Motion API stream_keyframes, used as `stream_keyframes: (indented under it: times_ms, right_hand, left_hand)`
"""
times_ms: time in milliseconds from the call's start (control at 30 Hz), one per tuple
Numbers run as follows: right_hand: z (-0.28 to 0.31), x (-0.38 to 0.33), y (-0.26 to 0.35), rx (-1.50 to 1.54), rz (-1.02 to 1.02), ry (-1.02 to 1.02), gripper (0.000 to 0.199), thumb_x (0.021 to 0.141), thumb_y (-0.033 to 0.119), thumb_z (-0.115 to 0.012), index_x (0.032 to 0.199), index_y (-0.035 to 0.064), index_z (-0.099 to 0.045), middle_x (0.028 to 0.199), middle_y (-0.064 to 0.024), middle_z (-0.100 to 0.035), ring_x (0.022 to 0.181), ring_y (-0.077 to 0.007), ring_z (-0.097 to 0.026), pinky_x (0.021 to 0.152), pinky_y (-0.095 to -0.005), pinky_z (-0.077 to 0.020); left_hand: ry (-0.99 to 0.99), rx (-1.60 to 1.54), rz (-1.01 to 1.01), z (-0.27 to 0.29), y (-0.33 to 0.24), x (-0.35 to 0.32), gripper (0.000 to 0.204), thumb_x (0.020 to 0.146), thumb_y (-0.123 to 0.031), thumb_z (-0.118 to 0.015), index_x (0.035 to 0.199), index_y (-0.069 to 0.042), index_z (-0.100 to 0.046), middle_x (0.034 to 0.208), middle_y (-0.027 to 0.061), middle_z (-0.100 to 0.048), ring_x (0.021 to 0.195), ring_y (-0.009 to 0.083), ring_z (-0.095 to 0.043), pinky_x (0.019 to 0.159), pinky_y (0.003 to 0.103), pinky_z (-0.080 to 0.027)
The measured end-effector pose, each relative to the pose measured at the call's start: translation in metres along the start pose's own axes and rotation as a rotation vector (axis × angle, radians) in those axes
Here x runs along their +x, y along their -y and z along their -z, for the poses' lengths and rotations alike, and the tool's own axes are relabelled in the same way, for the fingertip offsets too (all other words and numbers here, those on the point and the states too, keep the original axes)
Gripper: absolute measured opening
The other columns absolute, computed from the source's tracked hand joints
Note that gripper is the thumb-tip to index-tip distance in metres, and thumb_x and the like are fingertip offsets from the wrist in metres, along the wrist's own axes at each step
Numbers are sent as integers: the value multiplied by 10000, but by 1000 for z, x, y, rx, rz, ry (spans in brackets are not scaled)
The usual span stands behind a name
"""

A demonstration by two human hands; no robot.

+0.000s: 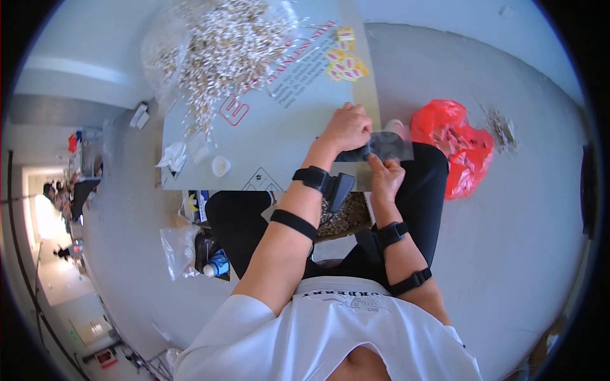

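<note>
**Head view: both your hands on one clear plastic bag at the board's near right corner**

Head view shows one small clear bag (387,147), dark at its left end, held between your two hands at the near right edge of the board (267,143) that rests across your lap. Your left hand (346,129) is closed over the bag's left end, knuckles up, pressing it against the board. Your right hand (385,176) comes up from below and pinches the bag's lower edge between thumb and fingers.

Each of your forearms carries two black straps, and one dark box (337,189) sits at your left wrist.

On the board you have one big heap of small pale pieces (219,47) at the far left, spilling out of a clear sack, plus one small white cup (220,166) near the front edge. One open box of brownish bits (343,216) sits between your knees. One red plastic bag (454,146) lies on the floor just beside your right knee. One bottle with a blue label (217,265) lies on the floor by your left leg.
</note>
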State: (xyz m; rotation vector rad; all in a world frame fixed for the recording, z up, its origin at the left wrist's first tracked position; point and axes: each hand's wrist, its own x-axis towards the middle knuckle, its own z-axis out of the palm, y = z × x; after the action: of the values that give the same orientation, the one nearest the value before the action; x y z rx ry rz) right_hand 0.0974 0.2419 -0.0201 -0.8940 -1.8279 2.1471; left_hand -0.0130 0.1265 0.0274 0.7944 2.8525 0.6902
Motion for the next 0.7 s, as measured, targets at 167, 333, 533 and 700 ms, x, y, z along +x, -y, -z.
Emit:
stream_keyframes:
  times_ms: [167,333,533,700]
  right_hand:
    - [-1,-5,14,-8,-32,10,290,754,61,-760,547,-1,-567,545,24,-503,504,-69,-410,473,-281,-316]
    - [1,-6,15,-68,-111,29,262,776,90,-756,596,3,-586,620,18,-542,565,-73,-458,526,-270,-365]
    - [12,4,3,104,-176,-97,229,764,113,-787,705,49,-575,685,21,-536,604,-81,-464,548,-259,-372]
    - [11,12,8,187,-279,-48,178,780,95,-783,777,25,-618,759,-19,-612,643,-98,-530,598,-272,-436]
  left_hand:
    - [23,-68,-75,-1,-1,9,34,711,-124,-644,724,-129,-675,834,76,-626,896,305,-568,801,402,-468]
    - [-351,-212,25,-12,12,-14,82,678,-7,-626,679,-88,-612,783,117,-616,831,349,-565,765,447,-461]
    - [-323,-313,194,-21,-8,-49,62,801,-39,-617,842,-53,-661,752,97,-640,744,295,-599,674,393,-477]
    - [-283,-557,369,-30,-24,-56,140,870,-55,-569,903,23,-681,655,110,-640,525,185,-593,486,319,-444]
